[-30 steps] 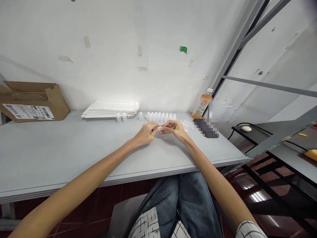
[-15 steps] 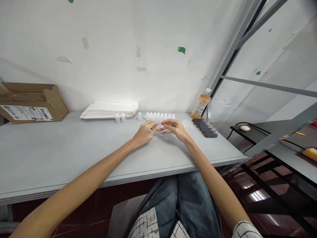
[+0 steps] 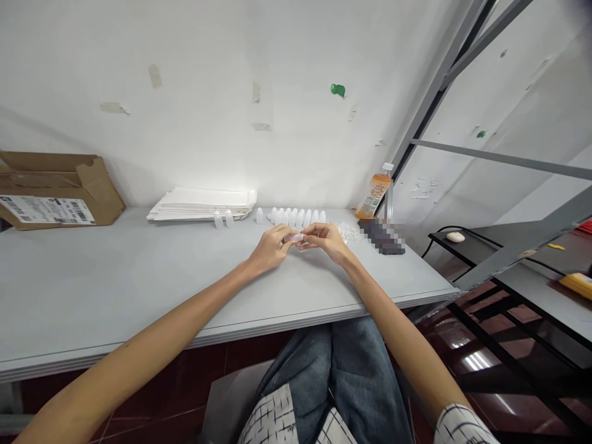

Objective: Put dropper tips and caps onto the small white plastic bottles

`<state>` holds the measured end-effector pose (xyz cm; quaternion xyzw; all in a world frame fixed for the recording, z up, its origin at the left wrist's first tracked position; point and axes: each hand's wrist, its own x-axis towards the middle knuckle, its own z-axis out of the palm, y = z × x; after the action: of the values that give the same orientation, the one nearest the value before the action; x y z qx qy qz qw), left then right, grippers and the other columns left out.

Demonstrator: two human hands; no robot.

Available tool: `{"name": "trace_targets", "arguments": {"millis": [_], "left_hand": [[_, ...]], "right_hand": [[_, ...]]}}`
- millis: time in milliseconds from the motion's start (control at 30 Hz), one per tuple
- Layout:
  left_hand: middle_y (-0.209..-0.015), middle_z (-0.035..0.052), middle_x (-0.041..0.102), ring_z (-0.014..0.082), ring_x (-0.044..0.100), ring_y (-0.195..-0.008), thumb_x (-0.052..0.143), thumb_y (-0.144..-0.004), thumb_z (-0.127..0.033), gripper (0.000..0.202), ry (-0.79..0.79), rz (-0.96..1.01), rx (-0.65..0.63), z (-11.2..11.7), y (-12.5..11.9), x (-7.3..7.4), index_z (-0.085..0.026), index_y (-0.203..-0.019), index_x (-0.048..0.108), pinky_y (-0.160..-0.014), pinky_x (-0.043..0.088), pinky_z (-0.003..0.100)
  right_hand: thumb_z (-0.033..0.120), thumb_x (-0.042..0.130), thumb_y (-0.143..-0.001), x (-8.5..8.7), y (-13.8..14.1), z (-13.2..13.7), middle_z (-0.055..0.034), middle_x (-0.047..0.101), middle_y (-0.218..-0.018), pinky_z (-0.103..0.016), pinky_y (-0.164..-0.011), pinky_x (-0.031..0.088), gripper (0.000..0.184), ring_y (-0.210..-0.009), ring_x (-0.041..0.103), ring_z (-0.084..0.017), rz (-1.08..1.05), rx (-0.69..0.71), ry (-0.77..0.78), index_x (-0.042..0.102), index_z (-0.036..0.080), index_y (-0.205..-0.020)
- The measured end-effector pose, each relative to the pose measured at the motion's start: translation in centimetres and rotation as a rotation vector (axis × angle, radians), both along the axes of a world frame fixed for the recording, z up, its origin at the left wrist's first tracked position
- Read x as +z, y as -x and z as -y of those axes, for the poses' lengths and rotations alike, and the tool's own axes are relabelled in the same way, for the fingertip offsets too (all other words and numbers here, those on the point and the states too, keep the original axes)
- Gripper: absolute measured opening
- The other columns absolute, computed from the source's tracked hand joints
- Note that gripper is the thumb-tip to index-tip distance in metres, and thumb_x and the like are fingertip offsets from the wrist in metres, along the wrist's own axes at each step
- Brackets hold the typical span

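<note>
while left fingers (image 3: 287, 246) pinch a translucent piece (image 3: 293, 237) — right fingers (image 3: 315, 238) pinch its end

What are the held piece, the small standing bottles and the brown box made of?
Held piece: probably plastic; pale, translucent look, too small to be sure.
Small bottles: likely plastic, smooth; milky, slightly see-through walls.
Brown box: cardboard, matte; folded flaps and plain brown faces.

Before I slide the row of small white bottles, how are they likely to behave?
The small white bottles may tip easily, being narrow and upright. Standing so close together, one pushed hard could knock its neighbours. Their plastic-looking walls suggest they're probably light, though I can't make out any contents.
</note>
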<state>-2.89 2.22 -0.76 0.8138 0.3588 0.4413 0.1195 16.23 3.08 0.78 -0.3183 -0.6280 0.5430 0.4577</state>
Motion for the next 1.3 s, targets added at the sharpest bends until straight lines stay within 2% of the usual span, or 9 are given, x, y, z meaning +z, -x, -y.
{"name": "trace_targets", "arguments": {"millis": [233, 367, 500, 633, 733, 833, 900, 1033, 1300], "left_hand": [[-0.094, 0.008, 0.066, 0.0159, 0.061, -0.082, 0.046, -0.09, -0.016, 0.023, -0.221, -0.1, -0.011, -0.3, 0.2, -0.7, -0.017, -0.1, 0.067, -0.073, 0.05, 0.029], [-0.096, 0.0115, 0.065, 0.0184, 0.062, -0.087, 0.04, -0.092, -0.013, 0.029, -0.353, -0.154, -0.03, -0.6, 0.5, -1.3, -0.017, -0.099, 0.068, -0.074, 0.051, 0.032], [-0.1, 0.0136, 0.066, 0.0201, 0.062, -0.093, 0.039, -0.092, -0.013, 0.031, -0.361, -0.155, -0.058, -0.8, 0.5, -1.4, -0.018, -0.102, 0.068, -0.079, 0.053, 0.037], [-0.103, 0.0106, 0.068, 0.0178, 0.064, -0.089, 0.049, -0.09, -0.024, 0.027, -0.204, -0.041, 0.003, -0.7, 0.0, -0.7, -0.018, -0.109, 0.067, -0.079, 0.054, 0.033], [-0.094, 0.0087, 0.07, 0.0159, 0.065, -0.074, 0.059, -0.085, -0.037, 0.037, 0.05, 0.113, 0.037, -0.5, -0.3, 0.0, -0.014, -0.113, 0.066, -0.069, 0.056, 0.029], [-0.078, 0.007, 0.069, 0.0134, 0.062, -0.055, 0.057, -0.086, -0.043, 0.041, 0.347, 0.216, -0.039, -0.4, -0.1, 0.6, -0.01, -0.108, 0.069, -0.057, 0.055, 0.028], [-0.071, 0.0054, 0.067, 0.0133, 0.061, -0.051, 0.059, -0.085, -0.043, 0.041, 0.469, 0.281, -0.124, -0.5, 0.2, 0.8, -0.009, -0.106, 0.07, -0.056, 0.054, 0.029], [-0.062, 0.0038, 0.065, 0.0149, 0.063, -0.055, 0.067, -0.079, -0.037, 0.036, 0.543, 0.364, -0.206, -0.6, 0.5, 0.9, -0.008, -0.1, 0.071, -0.061, 0.056, 0.031], [-0.067, 0.0051, 0.068, 0.0162, 0.065, -0.061, 0.069, -0.076, -0.036, 0.035, 0.502, 0.296, -0.209, -0.6, 1.0, 0.8, -0.009, -0.099, 0.072, -0.066, 0.056, 0.033]], "right_hand": [[0.03, 0.085, -0.059, -0.4, -0.1, -0.3, -0.0038, 0.07, -0.07, -0.04, -0.073, 0.059, 0.028, -0.067, 0.07, -0.02, -0.036, -0.015, 0.057, 0.069, 0.014, -0.076], [0.026, 0.085, -0.058, -0.5, -0.3, -0.5, -0.0041, 0.07, -0.069, -0.04, -0.074, 0.059, 0.025, -0.066, 0.07, -0.02, -0.055, 0.001, 0.087, 0.07, 0.014, -0.075], [0.025, 0.084, -0.058, -0.3, -0.4, -0.6, -0.0047, 0.071, -0.071, -0.04, -0.076, 0.059, 0.024, -0.068, 0.069, -0.019, -0.068, 0.02, 0.106, 0.071, 0.014, -0.074], [0.029, 0.085, -0.057, 0.0, -0.5, -0.7, -0.0026, 0.071, -0.072, -0.041, -0.078, 0.059, 0.029, -0.069, 0.069, -0.019, -0.088, -0.023, 0.086, 0.07, 0.016, -0.078], [0.032, 0.086, -0.056, -0.1, -0.4, -0.8, -0.0027, 0.072, -0.077, -0.041, -0.08, 0.059, 0.034, -0.073, 0.07, -0.02, -0.092, -0.064, 0.027, 0.071, 0.017, -0.083], [0.034, 0.084, -0.059, -0.2, -0.3, -0.8, -0.0047, 0.072, -0.079, -0.038, -0.073, 0.06, 0.032, -0.077, 0.07, -0.022, -0.038, -0.088, -0.045, 0.072, 0.016, -0.083], [0.035, 0.082, -0.062, -0.2, -0.2, -0.6, -0.0059, 0.072, -0.077, -0.035, -0.064, 0.06, 0.03, -0.079, 0.07, -0.024, 0.013, -0.101, -0.081, 0.073, 0.016, -0.084], [0.036, 0.076, -0.069, 0.0, -0.2, -0.2, -0.0086, 0.072, -0.082, -0.031, -0.055, 0.057, 0.029, -0.079, 0.07, -0.025, 0.085, -0.033, -0.079, 0.073, 0.014, -0.088], [0.031, 0.078, -0.067, -0.2, -0.1, 0.0, -0.0096, 0.072, -0.079, -0.028, -0.052, 0.054, 0.023, -0.07, 0.069, -0.021, 0.073, 0.017, -0.021, 0.073, 0.012, -0.08]]}}
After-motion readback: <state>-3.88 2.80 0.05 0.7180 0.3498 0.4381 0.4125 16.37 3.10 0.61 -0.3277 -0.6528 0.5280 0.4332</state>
